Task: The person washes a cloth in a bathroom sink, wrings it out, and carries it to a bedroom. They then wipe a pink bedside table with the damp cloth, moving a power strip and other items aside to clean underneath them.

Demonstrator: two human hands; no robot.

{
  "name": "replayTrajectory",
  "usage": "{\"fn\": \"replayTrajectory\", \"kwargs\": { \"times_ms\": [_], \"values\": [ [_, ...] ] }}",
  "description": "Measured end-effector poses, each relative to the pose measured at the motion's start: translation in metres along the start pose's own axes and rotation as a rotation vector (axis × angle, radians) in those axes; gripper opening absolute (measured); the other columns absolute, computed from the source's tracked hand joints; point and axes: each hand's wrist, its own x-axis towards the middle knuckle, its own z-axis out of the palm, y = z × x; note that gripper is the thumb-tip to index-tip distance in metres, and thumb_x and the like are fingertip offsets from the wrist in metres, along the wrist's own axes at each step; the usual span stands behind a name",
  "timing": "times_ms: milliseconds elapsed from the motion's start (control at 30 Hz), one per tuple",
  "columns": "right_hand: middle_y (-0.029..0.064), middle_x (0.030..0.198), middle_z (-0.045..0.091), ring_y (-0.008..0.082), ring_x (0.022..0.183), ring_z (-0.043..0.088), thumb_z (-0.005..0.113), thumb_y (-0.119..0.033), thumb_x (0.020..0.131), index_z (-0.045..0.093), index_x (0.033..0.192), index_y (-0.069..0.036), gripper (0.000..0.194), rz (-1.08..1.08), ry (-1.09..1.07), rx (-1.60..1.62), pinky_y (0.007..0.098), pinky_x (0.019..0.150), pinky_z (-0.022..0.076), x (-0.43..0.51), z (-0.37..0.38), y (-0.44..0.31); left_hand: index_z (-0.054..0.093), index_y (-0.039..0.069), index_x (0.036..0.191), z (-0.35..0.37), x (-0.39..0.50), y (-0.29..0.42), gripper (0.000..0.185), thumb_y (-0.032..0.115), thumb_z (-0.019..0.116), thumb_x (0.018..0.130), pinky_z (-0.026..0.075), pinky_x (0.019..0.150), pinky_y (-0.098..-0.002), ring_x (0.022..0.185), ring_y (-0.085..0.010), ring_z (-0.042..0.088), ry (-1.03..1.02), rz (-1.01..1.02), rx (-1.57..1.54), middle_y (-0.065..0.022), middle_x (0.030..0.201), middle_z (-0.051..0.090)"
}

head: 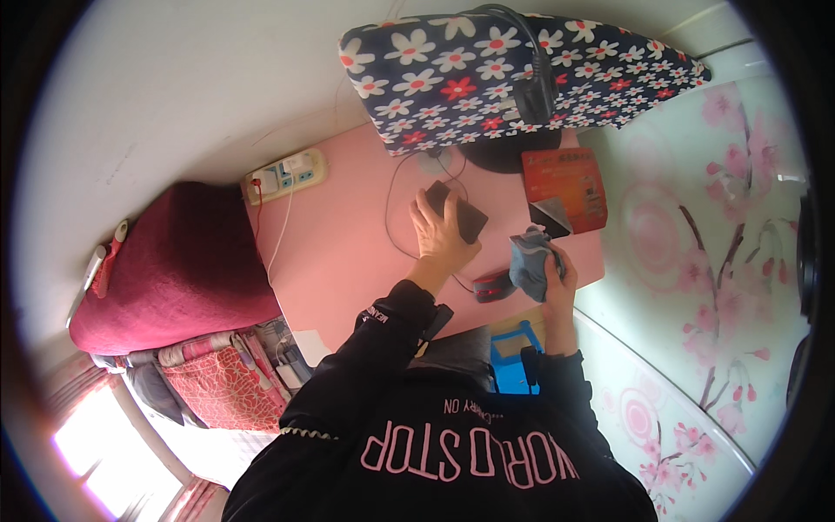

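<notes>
My left hand (438,228) grips a dark rectangular block-like object (471,218) over the pink tabletop (339,228); its exact kind cannot be told. Bunched in my right hand (560,274) is a grey-blue cloth (530,261), held above the table's right part. Just left of the cloth lies a black computer mouse (494,287) with red lights, and its thin cable loops behind my left hand. A red printed sheet or packet (566,186) lies beyond the cloth, with a dark flat piece with a grey corner (551,216) at its near edge.
A daisy-patterned cloth (456,78) covers an upright object at the back, a black cable hanging over it. A power strip (287,176) with plugs stands at the back left. Maroon fabric (176,274) borders the table's left side; a flowered panel (685,228) stands at right.
</notes>
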Motion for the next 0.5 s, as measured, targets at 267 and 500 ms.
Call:
{"fn": "replayTrajectory", "kwargs": {
  "times_ms": [267,500],
  "values": [
    [0.0113,0.101,0.07,0.02,0.093,0.065,0.063,-0.011,0.095,0.064,0.122,-0.003,0.028,-0.086,-0.044,-0.385,0.0314,0.086,0.0504,0.013,0.025,-0.016,0.036,0.019,0.144,-0.056,-0.026,-0.034,0.104,0.027,0.087,0.054,0.031,0.107,-0.0606,0.127,-0.0505,0.026,0.019,0.062,-0.08,-0.0309,0.136,0.027],
    [0.0143,0.084,0.07,0.0353,0.077,0.069,0.071,-0.037,0.085,0.06,0.124,-0.01,0.049,-0.34,-0.689,-1.305,0.0446,0.069,0.0526,0.001,0.104,-0.013,0.035,0.009,0.145,-0.103,-0.013,-0.085,0.098,0.02,0.087,0.062,0.04,0.106,-0.0457,0.124,-0.0308,0.047,-0.254,-0.064,-0.733,-0.016,0.13,0.05]
  ]
}}
